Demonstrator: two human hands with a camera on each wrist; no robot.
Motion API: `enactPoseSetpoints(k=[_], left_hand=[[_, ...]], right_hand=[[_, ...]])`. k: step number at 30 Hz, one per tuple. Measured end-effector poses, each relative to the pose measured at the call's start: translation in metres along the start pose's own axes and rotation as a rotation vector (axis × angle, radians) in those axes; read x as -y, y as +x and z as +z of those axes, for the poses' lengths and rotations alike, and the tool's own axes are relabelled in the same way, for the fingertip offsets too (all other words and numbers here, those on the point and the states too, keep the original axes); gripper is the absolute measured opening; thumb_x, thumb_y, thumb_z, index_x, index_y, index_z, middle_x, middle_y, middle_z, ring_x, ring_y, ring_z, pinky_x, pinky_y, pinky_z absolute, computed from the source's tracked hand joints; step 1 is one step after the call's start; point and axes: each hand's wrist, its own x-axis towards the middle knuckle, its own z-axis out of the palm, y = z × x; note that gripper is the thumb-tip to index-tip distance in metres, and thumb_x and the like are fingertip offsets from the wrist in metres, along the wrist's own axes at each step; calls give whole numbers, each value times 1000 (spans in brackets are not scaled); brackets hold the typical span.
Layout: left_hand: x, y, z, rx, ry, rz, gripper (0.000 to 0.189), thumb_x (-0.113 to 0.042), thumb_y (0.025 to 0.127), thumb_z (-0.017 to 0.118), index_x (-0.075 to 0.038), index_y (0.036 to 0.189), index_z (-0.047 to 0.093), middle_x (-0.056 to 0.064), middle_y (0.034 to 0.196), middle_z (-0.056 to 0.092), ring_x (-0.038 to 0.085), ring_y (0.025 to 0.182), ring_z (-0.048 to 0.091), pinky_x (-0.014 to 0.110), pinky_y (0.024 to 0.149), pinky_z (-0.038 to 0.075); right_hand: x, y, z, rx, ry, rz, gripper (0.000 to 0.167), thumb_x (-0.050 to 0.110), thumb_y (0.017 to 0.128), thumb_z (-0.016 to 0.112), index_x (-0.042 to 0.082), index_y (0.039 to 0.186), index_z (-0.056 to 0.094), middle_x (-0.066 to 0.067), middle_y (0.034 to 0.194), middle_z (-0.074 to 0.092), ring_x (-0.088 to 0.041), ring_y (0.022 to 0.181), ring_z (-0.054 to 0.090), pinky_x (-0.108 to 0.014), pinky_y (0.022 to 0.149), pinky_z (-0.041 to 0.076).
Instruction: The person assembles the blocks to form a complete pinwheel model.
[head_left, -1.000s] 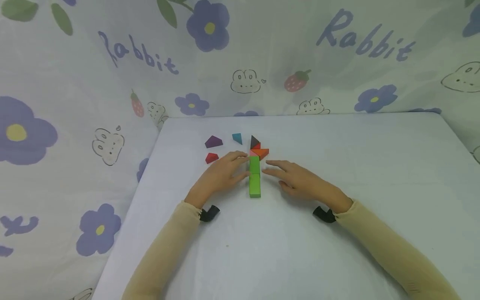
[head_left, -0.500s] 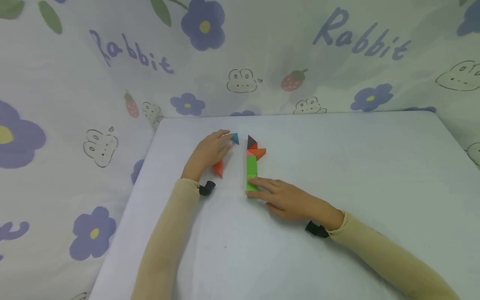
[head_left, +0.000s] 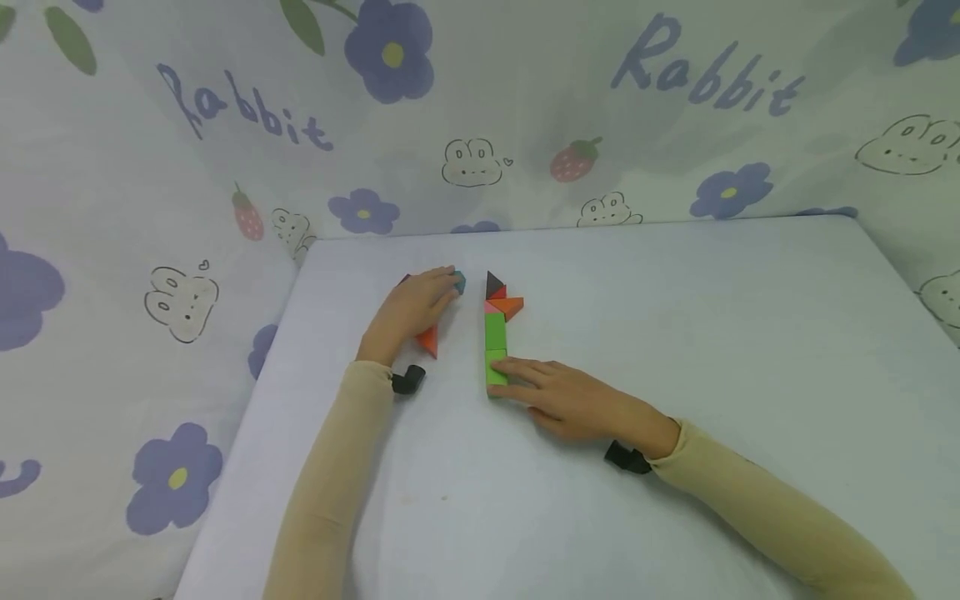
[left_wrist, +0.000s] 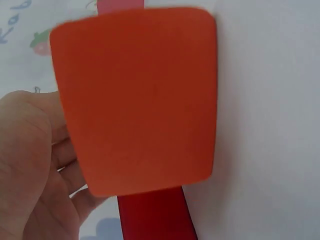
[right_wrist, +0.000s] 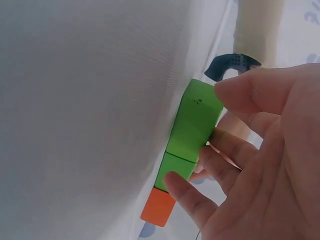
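My left hand point(head_left: 416, 298) has its fingertips on a small blue block point(head_left: 459, 282), seemingly pinching it. Under its palm side lies an orange block point(head_left: 429, 340), whose face fills the left wrist view, with a red block point(left_wrist: 156, 215) behind it. Fingers of my right hand point(head_left: 573, 402) lie over the nearer green block point(head_left: 495, 367); the right wrist view has the thumb at its end and fairly straight fingers along it. A second green block point(head_left: 495, 331) continues the row. Beyond it sit a pink piece point(head_left: 491, 307), an orange piece point(head_left: 510, 307), a red piece point(head_left: 500, 292) and a dark triangle point(head_left: 493, 285).
The edge of a dark purple block point(head_left: 406, 278) shows past my left hand. A white cloth covers the table point(head_left: 675, 317). Behind it hangs a printed cloth point(head_left: 540, 100) with flowers and rabbits. Black wrist devices point(head_left: 408, 380) sit under both wrists.
My left hand has left the green row for the loose blocks at the left, and the blue block has turned under its fingertips. My right hand has come closer, onto the nearer green block.
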Motion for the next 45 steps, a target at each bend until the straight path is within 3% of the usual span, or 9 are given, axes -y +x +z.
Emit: enactPoseSetpoints(k=[14,23,28,33,39,45], left_hand=[[-4,4,5,6,-40,-11,50,-32,104,46,-14,150,39,4,160,32,26,147,32,46,121,27],[-5,1,2,-56,-76,36,42,-27,104,48,-9,142,50,8,157,34,28,143,38,46,117,34],[-4,1,0,-63,-108,42,38,-24,104,47,-7,138,54,13,150,42,31,140,41,46,118,33],[-4,1,-2,-35,-144,38,36,-22,105,45,-9,137,56,7,153,43,28,144,37,45,121,27],[-1,1,-4,-106,-143,44,34,-19,104,47,-8,134,59,9,142,54,27,136,46,43,118,34],[-2,2,-3,-45,-142,41,37,-18,104,47,-8,138,56,8,142,55,28,138,45,44,119,32]], right_hand=[[-1,0,1,12,19,6,57,9,96,53,26,149,41,-1,160,30,-21,145,34,-42,104,47],[-1,0,0,7,25,2,56,9,96,53,26,149,41,-1,159,31,-20,146,34,-41,102,49],[-2,0,1,-1,28,-4,57,9,96,53,27,149,41,0,159,31,-19,145,34,-40,98,50],[-2,-1,1,-1,29,-3,58,9,96,53,26,149,41,0,160,30,-20,146,33,-40,100,50],[-3,0,1,9,33,2,58,9,96,54,27,149,40,1,160,29,-20,146,32,-41,102,49],[-3,0,1,9,33,2,58,9,96,54,27,150,40,1,160,28,-19,146,32,-40,100,49]])
